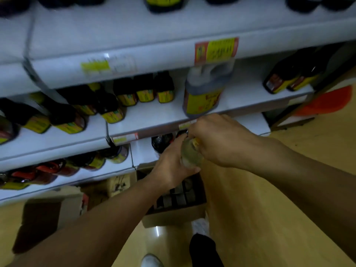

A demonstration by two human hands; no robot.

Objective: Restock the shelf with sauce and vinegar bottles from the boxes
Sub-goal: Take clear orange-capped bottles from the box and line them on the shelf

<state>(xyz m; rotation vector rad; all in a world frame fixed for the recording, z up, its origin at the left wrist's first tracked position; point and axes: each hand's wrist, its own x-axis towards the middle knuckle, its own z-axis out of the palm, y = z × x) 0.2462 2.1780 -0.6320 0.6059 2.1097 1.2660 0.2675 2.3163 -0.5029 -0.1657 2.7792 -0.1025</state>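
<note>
Both hands hold one pale, clear bottle (189,154) in front of the shelf's lower tiers. My left hand (170,169) grips its body from below and the left. My right hand (217,140) is curled over its neck and yellow cap from the right. Directly under the hands an open cardboard box (173,214) stands on the floor with dark bottle tops showing in its divider cells. Just behind the held bottle, dark bottles (161,142) stand on the lower shelf (143,153).
A big dark jug with a yellow label (205,93) stands on the middle shelf above my hands. Rows of dark sauce bottles (144,90) fill the white shelves to the left. Another cardboard box (50,216) lies at the left on the floor. My feet show below.
</note>
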